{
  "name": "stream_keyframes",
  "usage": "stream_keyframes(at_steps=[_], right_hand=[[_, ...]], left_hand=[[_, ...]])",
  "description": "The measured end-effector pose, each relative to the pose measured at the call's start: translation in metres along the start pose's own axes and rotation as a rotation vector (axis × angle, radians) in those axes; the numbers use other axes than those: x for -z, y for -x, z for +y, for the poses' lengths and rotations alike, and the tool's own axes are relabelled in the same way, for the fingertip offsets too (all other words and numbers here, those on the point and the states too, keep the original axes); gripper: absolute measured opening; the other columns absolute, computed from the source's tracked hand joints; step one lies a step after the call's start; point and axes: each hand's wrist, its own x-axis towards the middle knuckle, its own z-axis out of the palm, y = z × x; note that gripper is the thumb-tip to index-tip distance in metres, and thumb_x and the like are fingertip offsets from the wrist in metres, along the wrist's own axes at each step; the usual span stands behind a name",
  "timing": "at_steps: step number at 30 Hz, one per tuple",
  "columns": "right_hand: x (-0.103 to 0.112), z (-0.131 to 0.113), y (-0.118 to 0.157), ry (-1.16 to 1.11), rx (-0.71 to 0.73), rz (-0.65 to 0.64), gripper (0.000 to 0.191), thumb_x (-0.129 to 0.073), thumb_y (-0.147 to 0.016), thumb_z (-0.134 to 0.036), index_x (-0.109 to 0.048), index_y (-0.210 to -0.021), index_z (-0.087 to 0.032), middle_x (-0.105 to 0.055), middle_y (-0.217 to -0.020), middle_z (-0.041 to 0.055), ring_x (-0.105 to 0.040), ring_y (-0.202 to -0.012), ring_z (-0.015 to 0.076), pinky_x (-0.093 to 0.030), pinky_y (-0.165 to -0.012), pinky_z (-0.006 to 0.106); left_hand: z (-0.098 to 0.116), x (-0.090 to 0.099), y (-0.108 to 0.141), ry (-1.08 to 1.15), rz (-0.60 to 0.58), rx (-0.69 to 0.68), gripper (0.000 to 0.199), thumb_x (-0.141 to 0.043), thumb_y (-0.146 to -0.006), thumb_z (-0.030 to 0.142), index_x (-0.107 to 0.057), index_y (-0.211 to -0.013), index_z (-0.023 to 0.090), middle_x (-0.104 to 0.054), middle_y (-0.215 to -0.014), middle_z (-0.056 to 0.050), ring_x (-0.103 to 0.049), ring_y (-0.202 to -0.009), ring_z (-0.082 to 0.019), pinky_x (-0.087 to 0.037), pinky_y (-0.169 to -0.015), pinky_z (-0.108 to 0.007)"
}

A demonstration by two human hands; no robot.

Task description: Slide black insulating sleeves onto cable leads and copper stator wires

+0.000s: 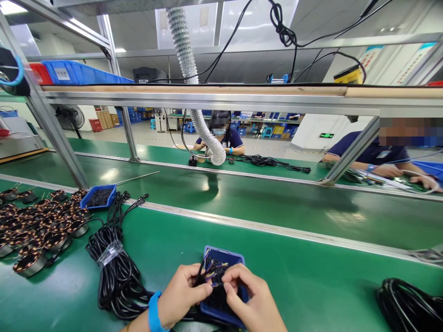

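Above a blue bin (pixel 224 252) full of short black pieces, my left hand (pixel 187 289), with a blue wristband, pinches the end of a black cable whose thin coloured wires fan out. The fingertips of my right hand (pixel 247 293) are pressed together close to those wire ends, over the bin's right side; whatever they pinch is too small to make out. Left of my hands lies a coiled bundle of black cable (pixel 116 272), tied with clear wrap, with one part running under my left wrist.
Many copper-wound rings (pixel 44 226) cover the left, beside a small blue tray (pixel 98 197). More black cable (pixel 408 304) lies front right. A metal rail (pixel 242 222) crosses beyond my hands. A duct (pixel 204 127) hangs ahead; two people sit across the line.
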Motion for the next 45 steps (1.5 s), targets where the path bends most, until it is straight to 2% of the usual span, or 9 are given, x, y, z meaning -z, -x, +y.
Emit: stream_keyframes(at_steps=[6, 10, 13, 18, 24, 29, 35, 40, 45], right_hand=[[-0.001, 0.001, 0.001, 0.014, -0.070, -0.095, 0.011, -0.057, -0.076, -0.021, -0.064, -0.067, -0.021, -0.058, -0.063, -0.0019, -0.055, -0.060, 0.0143, -0.044, -0.059, 0.025], [-0.007, 0.003, 0.002, -0.057, -0.112, -0.108, 0.011, -0.061, -0.078, -0.023, -0.069, -0.070, -0.021, -0.063, -0.067, -0.0011, -0.058, -0.062, 0.0141, -0.045, -0.060, 0.024], [-0.012, 0.005, 0.003, -0.146, -0.151, -0.060, 0.014, -0.066, -0.082, -0.032, -0.071, -0.077, -0.021, -0.068, -0.073, 0.0008, -0.061, -0.065, 0.0149, -0.048, -0.063, 0.024], [-0.015, 0.013, 0.005, -0.296, -0.178, 0.103, 0.027, -0.071, -0.083, -0.047, -0.068, -0.083, -0.020, -0.069, -0.077, 0.0033, -0.066, -0.069, 0.0173, -0.054, -0.065, 0.024], [-0.012, 0.020, 0.001, -0.179, -0.077, 0.137, 0.021, -0.073, -0.081, -0.041, -0.074, -0.083, -0.020, -0.074, -0.076, 0.0046, -0.070, -0.068, 0.0180, -0.058, -0.064, 0.022], [-0.011, 0.015, -0.001, -0.144, -0.120, 0.189, 0.021, -0.075, -0.078, -0.042, -0.076, -0.077, -0.021, -0.075, -0.075, 0.0051, -0.071, -0.067, 0.0189, -0.059, -0.064, 0.022], [-0.021, 0.013, 0.000, -0.290, -0.197, 0.323, 0.023, -0.079, -0.072, -0.041, -0.077, -0.078, -0.019, -0.076, -0.071, 0.0059, -0.071, -0.056, 0.0189, -0.061, -0.055, 0.024], [-0.026, 0.015, 0.003, -0.242, -0.123, 0.310, 0.017, -0.077, -0.076, -0.036, -0.077, -0.079, -0.019, -0.076, -0.070, 0.0049, -0.072, -0.058, 0.0183, -0.062, -0.058, 0.023], [-0.026, 0.014, 0.005, -0.042, 0.069, 0.269, 0.009, -0.071, -0.084, -0.028, -0.077, -0.083, -0.022, -0.077, -0.077, 0.0027, -0.074, -0.062, 0.0164, -0.061, -0.061, 0.020]], left_hand=[[-0.009, 0.003, 0.000, 0.009, 0.013, 0.013, 0.044, -0.080, -0.070, 0.053, -0.069, -0.080, 0.012, -0.049, -0.070, 0.002, -0.036, -0.059, -0.009, -0.036, -0.054, -0.022], [-0.011, 0.004, -0.001, 0.006, 0.029, 0.043, 0.050, -0.080, -0.069, 0.057, -0.068, -0.082, 0.011, -0.048, -0.069, 0.002, -0.038, -0.056, -0.008, -0.033, -0.050, -0.021], [-0.008, 0.004, -0.001, 0.015, 0.050, 0.079, 0.054, -0.080, -0.067, 0.061, -0.068, -0.084, 0.011, -0.048, -0.065, 0.004, -0.036, -0.054, -0.008, -0.031, -0.050, -0.021], [-0.004, 0.001, 0.001, 0.027, 0.074, 0.097, 0.055, -0.080, -0.066, 0.062, -0.066, -0.084, 0.012, -0.048, -0.068, 0.004, -0.033, -0.057, -0.008, -0.030, -0.051, -0.020], [-0.007, 0.002, 0.001, 0.003, 0.045, 0.123, 0.058, -0.078, -0.066, 0.064, -0.064, -0.085, 0.011, -0.045, -0.063, 0.006, -0.032, -0.054, -0.007, -0.028, -0.049, -0.021], [-0.008, 0.003, -0.001, -0.015, 0.019, 0.112, 0.058, -0.077, -0.067, 0.065, -0.063, -0.083, 0.011, -0.046, -0.064, 0.005, -0.034, -0.053, -0.007, -0.028, -0.049, -0.021], [-0.008, 0.003, -0.001, -0.023, 0.039, 0.127, 0.061, -0.076, -0.064, 0.069, -0.062, -0.082, 0.012, -0.046, -0.060, 0.005, -0.034, -0.050, -0.007, -0.026, -0.047, -0.021], [-0.007, 0.004, -0.001, -0.021, 0.055, 0.138, 0.063, -0.076, -0.063, 0.070, -0.063, -0.082, 0.011, -0.046, -0.059, 0.005, -0.035, -0.049, -0.007, -0.026, -0.046, -0.021], [-0.009, 0.003, -0.001, -0.006, 0.061, 0.135, 0.061, -0.077, -0.064, 0.067, -0.064, -0.082, 0.011, -0.049, -0.062, 0.004, -0.036, -0.050, -0.006, -0.028, -0.046, -0.021]])
